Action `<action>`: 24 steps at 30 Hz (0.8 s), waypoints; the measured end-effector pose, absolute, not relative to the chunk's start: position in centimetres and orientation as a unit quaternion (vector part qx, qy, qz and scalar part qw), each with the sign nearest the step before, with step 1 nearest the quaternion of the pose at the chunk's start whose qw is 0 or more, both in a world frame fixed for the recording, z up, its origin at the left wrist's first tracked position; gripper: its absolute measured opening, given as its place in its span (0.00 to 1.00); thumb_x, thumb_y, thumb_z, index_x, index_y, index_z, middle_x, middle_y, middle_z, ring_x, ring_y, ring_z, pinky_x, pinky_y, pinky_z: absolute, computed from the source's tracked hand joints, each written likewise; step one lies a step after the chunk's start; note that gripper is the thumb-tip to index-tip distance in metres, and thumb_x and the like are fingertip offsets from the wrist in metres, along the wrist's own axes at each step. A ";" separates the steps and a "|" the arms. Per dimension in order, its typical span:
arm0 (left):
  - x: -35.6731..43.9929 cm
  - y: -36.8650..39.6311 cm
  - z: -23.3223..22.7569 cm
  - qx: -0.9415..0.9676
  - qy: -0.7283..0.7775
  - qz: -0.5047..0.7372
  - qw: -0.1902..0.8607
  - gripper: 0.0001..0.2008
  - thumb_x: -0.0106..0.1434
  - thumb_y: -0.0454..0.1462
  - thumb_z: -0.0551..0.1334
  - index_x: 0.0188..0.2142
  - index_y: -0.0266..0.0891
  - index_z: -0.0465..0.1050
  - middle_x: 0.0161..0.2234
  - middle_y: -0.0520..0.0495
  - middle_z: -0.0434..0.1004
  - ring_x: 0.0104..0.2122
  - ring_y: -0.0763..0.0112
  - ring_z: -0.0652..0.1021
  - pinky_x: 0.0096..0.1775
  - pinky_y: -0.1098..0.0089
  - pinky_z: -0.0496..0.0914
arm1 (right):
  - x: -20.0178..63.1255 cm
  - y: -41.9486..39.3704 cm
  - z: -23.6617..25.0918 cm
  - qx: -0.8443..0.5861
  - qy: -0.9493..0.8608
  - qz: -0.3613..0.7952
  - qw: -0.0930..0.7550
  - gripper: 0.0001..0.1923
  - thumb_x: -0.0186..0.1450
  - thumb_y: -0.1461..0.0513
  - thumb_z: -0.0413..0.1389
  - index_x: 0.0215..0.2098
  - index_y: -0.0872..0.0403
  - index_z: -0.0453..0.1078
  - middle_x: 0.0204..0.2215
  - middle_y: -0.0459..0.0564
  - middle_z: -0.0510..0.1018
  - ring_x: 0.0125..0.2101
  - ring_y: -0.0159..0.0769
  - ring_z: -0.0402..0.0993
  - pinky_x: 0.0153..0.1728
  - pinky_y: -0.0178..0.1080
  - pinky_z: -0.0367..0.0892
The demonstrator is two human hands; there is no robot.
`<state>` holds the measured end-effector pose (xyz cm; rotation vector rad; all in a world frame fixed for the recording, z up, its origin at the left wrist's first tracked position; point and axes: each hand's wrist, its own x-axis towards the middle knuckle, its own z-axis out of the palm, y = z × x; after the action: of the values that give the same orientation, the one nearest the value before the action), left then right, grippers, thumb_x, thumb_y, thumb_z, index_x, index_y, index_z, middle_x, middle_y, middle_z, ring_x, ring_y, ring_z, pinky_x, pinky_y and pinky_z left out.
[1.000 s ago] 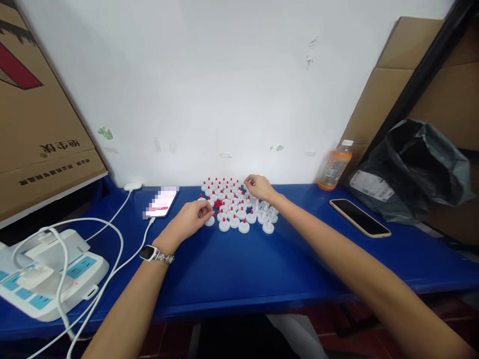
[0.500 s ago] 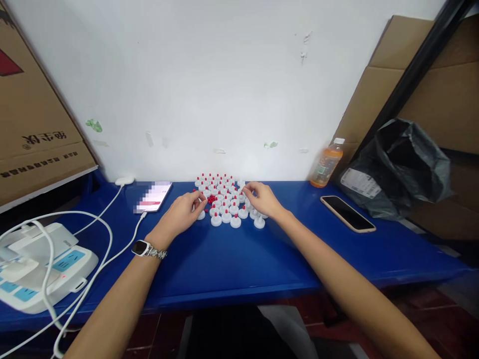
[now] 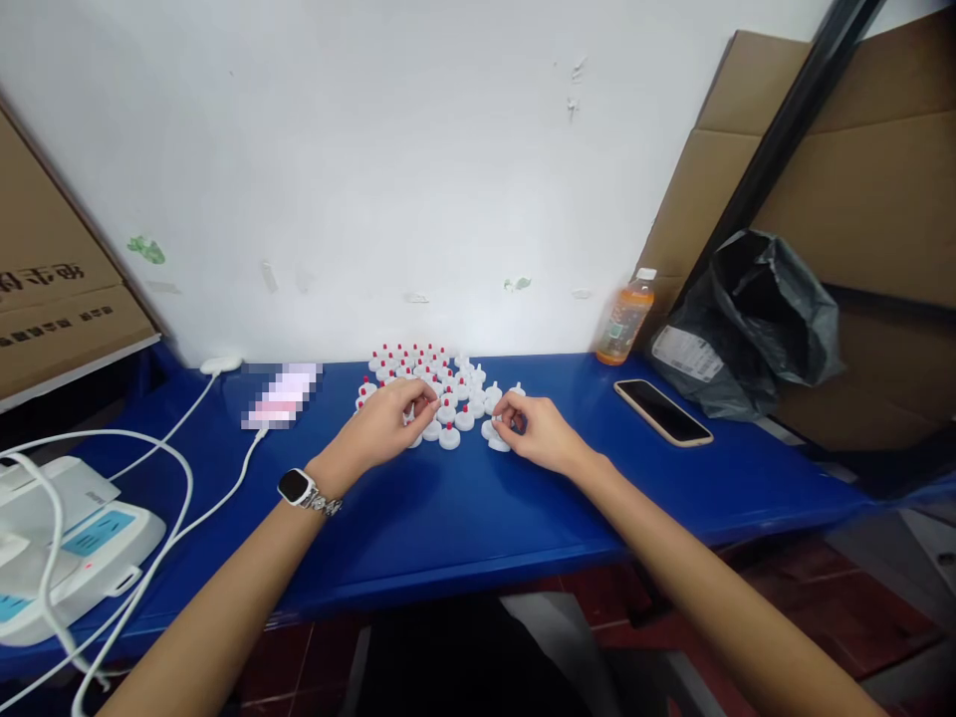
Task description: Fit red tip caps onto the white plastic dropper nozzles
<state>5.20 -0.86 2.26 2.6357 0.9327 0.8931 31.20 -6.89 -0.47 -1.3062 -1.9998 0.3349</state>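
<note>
- A white power strip (image 3: 67,553) with looping white cables (image 3: 160,468) is seen at the far left of the blue bench (image 3: 463,518).
- A phone with a lit screen (image 3: 280,403) is laid flat further in, a cable plugged into its near end.
- The left hand (image 3: 384,428), a wristwatch (image 3: 299,488) worn on its wrist, is stretched forward with the forearm low over the bench; its fingertips are pinched together on something small at the near left edge of the caps, too small to be made out.
- A cluster of white caps with red tips (image 3: 429,383) is set out upright near the wall, between and beyond both hands.
- The right hand (image 3: 534,433) is extended likewise, fingers curled and closed on one white cap (image 3: 498,438) at the cluster's near right corner.
- A dark phone (image 3: 661,411), an orange drink bottle (image 3: 625,319) and a black bag (image 3: 754,324) are found to the right.
</note>
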 end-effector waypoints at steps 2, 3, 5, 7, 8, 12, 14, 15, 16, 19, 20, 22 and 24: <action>6.1 -1.2 2.6 0.902 0.294 0.300 0.100 0.12 0.69 0.44 0.54 0.37 0.40 0.71 0.30 0.49 0.73 0.33 0.67 0.72 0.38 0.65 0.67 | 30.9 -6.7 -0.3 -0.498 -0.762 0.152 0.384 0.01 0.62 0.63 0.57 0.34 0.53 0.70 0.26 0.44 0.77 0.25 0.30 0.70 0.29 0.34 0.63; 6.6 -1.5 2.8 0.906 0.283 0.298 0.099 0.12 0.69 0.45 0.55 0.37 0.41 0.71 0.31 0.49 0.73 0.34 0.66 0.73 0.39 0.65 0.67 | 30.6 -6.5 -0.2 -0.496 -0.750 0.164 0.407 0.01 0.62 0.63 0.57 0.33 0.53 0.71 0.26 0.44 0.77 0.25 0.31 0.71 0.29 0.34 0.63; 7.6 -1.9 3.0 0.911 0.271 0.295 0.101 0.13 0.67 0.48 0.57 0.40 0.41 0.71 0.33 0.48 0.73 0.37 0.64 0.74 0.41 0.63 0.68 | 29.8 -6.1 0.0 -0.487 -0.711 0.192 0.470 0.03 0.62 0.61 0.58 0.32 0.53 0.71 0.26 0.45 0.77 0.26 0.31 0.71 0.29 0.35 0.65; 8.4 -2.2 3.0 0.910 0.270 0.293 0.111 0.17 0.65 0.51 0.60 0.42 0.41 0.70 0.38 0.46 0.73 0.39 0.63 0.74 0.42 0.62 0.69 | 28.6 -5.6 0.2 -0.467 -0.671 0.216 0.535 0.06 0.62 0.59 0.60 0.33 0.53 0.71 0.26 0.45 0.77 0.27 0.32 0.73 0.30 0.35 0.66; 8.6 -2.2 3.0 0.908 0.276 0.292 0.118 0.18 0.64 0.52 0.60 0.43 0.41 0.69 0.39 0.46 0.73 0.39 0.63 0.74 0.42 0.62 0.69 | 28.0 -5.3 0.3 -0.453 -0.655 0.228 0.560 0.07 0.62 0.58 0.60 0.34 0.53 0.71 0.26 0.46 0.77 0.27 0.32 0.73 0.30 0.35 0.66; 7.8 -1.7 2.8 0.899 0.302 0.289 0.132 0.17 0.68 0.51 0.56 0.44 0.41 0.68 0.38 0.46 0.72 0.37 0.64 0.73 0.40 0.63 0.68 | 25.3 -3.9 0.8 -0.401 -0.606 0.298 0.619 0.12 0.60 0.54 0.63 0.34 0.53 0.69 0.27 0.47 0.77 0.27 0.33 0.74 0.29 0.35 0.68; 6.6 -1.4 2.7 0.904 0.302 0.275 0.129 0.17 0.70 0.50 0.53 0.45 0.41 0.68 0.39 0.46 0.72 0.38 0.64 0.73 0.41 0.63 0.68 | 23.8 -3.3 1.1 -0.381 -0.592 0.337 0.626 0.15 0.58 0.52 0.64 0.34 0.53 0.69 0.27 0.46 0.77 0.26 0.33 0.74 0.28 0.35 0.69; 5.8 -1.3 2.6 0.906 0.301 0.266 0.128 0.17 0.71 0.50 0.52 0.44 0.40 0.67 0.40 0.45 0.72 0.39 0.63 0.73 0.43 0.62 0.68 | 23.0 -3.0 1.3 -0.372 -0.589 0.351 0.626 0.16 0.57 0.51 0.65 0.33 0.53 0.69 0.26 0.46 0.76 0.26 0.33 0.74 0.28 0.35 0.69; 5.1 -1.3 2.6 0.907 0.303 0.262 0.127 0.17 0.71 0.50 0.50 0.44 0.40 0.67 0.40 0.44 0.71 0.40 0.63 0.73 0.44 0.62 0.67 | 22.3 -2.7 1.4 -0.364 -0.588 0.363 0.624 0.17 0.56 0.51 0.65 0.33 0.53 0.68 0.25 0.46 0.76 0.26 0.33 0.74 0.27 0.36 0.69; 2.8 -1.3 2.3 0.893 0.324 0.282 0.135 0.17 0.73 0.47 0.46 0.46 0.40 0.65 0.43 0.43 0.71 0.42 0.62 0.73 0.47 0.61 0.67 | 20.2 -1.3 1.9 -0.348 -0.600 0.384 0.609 0.18 0.56 0.49 0.64 0.32 0.52 0.68 0.24 0.45 0.75 0.25 0.33 0.73 0.28 0.36 0.69; 2.0 -1.3 2.2 0.883 0.338 0.297 0.135 0.17 0.74 0.47 0.45 0.47 0.40 0.64 0.43 0.43 0.71 0.42 0.62 0.73 0.47 0.61 0.67 | 19.6 -0.6 2.1 -0.350 -0.615 0.375 0.598 0.17 0.58 0.49 0.62 0.32 0.52 0.68 0.24 0.45 0.75 0.25 0.33 0.73 0.28 0.36 0.69; 0.6 -1.1 2.0 0.857 0.374 0.330 0.131 0.17 0.74 0.46 0.42 0.47 0.40 0.63 0.41 0.44 0.71 0.42 0.63 0.73 0.46 0.62 0.67 | 18.8 0.9 2.4 -0.373 -0.674 0.320 0.551 0.13 0.63 0.52 0.58 0.31 0.53 0.69 0.25 0.46 0.76 0.26 0.33 0.72 0.30 0.36 0.68; -0.6 -0.8 1.9 0.829 0.412 0.354 0.134 0.17 0.75 0.46 0.41 0.43 0.40 0.62 0.37 0.46 0.70 0.39 0.64 0.73 0.44 0.63 0.66 | 18.3 2.5 2.7 -0.412 -0.757 0.238 0.449 0.08 0.63 0.58 0.56 0.29 0.54 0.71 0.26 0.47 0.78 0.28 0.33 0.72 0.34 0.37 0.66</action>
<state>-0.63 -0.79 1.87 2.4030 1.1941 1.0261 18.28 2.49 2.72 -1.0179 -1.8711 0.5876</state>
